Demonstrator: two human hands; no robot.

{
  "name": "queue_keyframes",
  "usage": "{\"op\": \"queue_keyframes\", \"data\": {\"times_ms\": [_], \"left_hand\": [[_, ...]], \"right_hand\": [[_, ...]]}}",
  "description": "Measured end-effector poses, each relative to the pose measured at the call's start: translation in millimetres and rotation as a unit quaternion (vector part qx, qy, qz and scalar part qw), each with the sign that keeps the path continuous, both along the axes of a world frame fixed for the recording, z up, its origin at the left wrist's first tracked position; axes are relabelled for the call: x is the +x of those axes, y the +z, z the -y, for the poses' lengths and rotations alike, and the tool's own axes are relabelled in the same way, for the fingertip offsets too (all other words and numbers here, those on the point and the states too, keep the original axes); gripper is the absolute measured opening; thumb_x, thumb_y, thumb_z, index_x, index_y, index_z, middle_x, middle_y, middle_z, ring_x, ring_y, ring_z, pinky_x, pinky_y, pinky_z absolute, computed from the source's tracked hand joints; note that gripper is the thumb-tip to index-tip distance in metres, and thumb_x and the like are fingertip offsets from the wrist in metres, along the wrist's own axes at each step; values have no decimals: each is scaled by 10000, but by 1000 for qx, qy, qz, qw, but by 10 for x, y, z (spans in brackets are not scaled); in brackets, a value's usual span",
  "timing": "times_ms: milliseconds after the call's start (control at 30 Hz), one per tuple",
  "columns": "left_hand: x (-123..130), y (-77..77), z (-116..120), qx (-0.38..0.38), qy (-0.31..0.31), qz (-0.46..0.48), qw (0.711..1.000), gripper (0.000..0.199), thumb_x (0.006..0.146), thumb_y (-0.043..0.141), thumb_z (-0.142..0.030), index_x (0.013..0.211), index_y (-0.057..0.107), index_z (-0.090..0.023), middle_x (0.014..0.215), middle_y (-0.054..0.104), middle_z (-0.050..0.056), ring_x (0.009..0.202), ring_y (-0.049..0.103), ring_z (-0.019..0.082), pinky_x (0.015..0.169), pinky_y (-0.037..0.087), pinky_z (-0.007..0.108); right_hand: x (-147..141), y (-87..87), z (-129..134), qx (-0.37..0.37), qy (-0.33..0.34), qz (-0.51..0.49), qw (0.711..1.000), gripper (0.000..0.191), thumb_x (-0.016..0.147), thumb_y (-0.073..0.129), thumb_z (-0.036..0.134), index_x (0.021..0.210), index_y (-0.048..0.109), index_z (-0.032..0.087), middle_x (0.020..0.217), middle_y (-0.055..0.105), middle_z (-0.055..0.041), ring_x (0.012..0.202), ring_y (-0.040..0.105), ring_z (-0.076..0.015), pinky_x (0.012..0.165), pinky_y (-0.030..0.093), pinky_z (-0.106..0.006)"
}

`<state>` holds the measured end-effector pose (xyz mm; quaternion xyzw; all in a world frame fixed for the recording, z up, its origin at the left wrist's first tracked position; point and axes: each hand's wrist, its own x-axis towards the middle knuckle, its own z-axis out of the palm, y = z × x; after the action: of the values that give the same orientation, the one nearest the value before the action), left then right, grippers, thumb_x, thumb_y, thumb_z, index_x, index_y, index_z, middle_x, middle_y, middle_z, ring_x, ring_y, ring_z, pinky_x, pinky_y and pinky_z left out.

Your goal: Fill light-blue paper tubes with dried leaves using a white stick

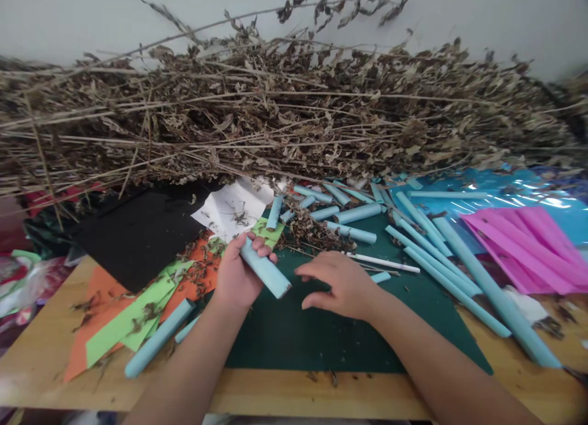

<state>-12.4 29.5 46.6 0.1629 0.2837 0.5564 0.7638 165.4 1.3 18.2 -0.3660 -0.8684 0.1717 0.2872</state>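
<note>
One blue tube [265, 268] gripped in my left hand [239, 270] above the green mat [312, 345], right hand [337, 284] empty, fingers parted: over-squeezing could crease it, and its downward tilt could spill any filling.

A smooth black sheet [138, 241] lies at the left of the pale wooden desk [275, 393], with bright orange paper [98, 290] and lime-green paper strips [122, 330] in front of it and a creased white sheet [241, 204] beside it. At the right, folded hot-pink sheets [528, 247] overlap glossy bright-blue plastic [542, 198], near a crumpled white scrap [526, 304]. A plain pale wall [92, 21] rises behind.
</note>
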Motion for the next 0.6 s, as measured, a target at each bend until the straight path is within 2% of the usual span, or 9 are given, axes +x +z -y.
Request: {"op": "queue_keyframes", "data": {"times_ms": [67,133,267,433,600], "left_hand": [[8,-18,-24,-59,15,25,998,98,767,382,-190,687,420,-147,544,393,-48,441,438,55,484,435,203],[23,-43,-22,-82,10,38,996,122,780,366,-203,687,418,-145,539,383,-48,433,431,56,468,430,201],[71,-79,16,-89,-10,41,995,134,785,368,-215,681,419,-148,537,379,-47,439,432,64,467,434,211],[117,-70,34,-104,-19,38,994,130,779,373,-210,675,423,-149,534,370,-49,429,423,63,456,428,207],[116,-72,23,-108,-4,34,994,146,784,359,-214,668,419,-147,525,372,-50,412,414,58,443,420,203]], "right_hand": [[-110,-21,47,-23,16,-13,1000,383,682,549,509,886,537,184,763,606,-6,699,523,-154,628,356,-264],[-187,-30,84,-20,6,-29,999,361,688,539,512,809,538,172,716,592,-6,663,509,-146,603,353,-257],[-222,-29,112,51,-35,-49,997,320,749,487,473,747,532,156,685,587,-26,651,502,-153,585,351,-268],[-194,-13,111,154,9,-87,984,120,789,504,279,824,552,174,768,611,-23,675,504,-131,611,366,-264],[-184,-16,124,165,19,-122,978,74,779,503,191,729,548,160,718,603,-27,642,487,-126,607,378,-272]]}}
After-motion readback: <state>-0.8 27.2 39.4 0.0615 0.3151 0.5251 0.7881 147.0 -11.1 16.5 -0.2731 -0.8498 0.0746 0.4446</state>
